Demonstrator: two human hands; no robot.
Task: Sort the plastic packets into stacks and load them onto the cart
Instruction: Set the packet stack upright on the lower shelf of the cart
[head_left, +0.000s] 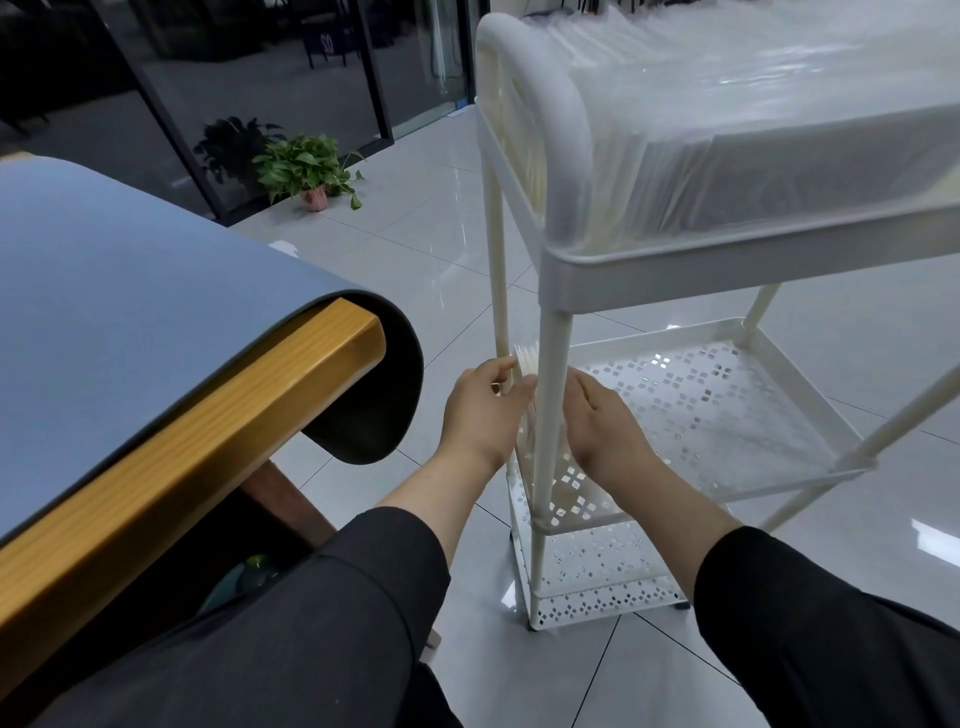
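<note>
office, glass partitions (156, 78), tiled floor (426, 208), potted plant (309, 169)

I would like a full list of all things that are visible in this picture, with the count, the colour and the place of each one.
cart: one, white, three perforated tiers, right of centre on the floor
packets on top tier: a stack, count unclear, clear plastic, filling the top tray
packets in hands: a small bundle, clear, at the cart's near post, level with the middle tier
table: one, wooden edge, left
mat: one, blue-grey, on the table, corner hanging over
potted plant: one, green in a pink pot, on the floor by the glass wall
floor: pale glossy tiles
sleeves: two, black
left hand: grips the bundle
right hand: beside the post, fingers hidden
</note>
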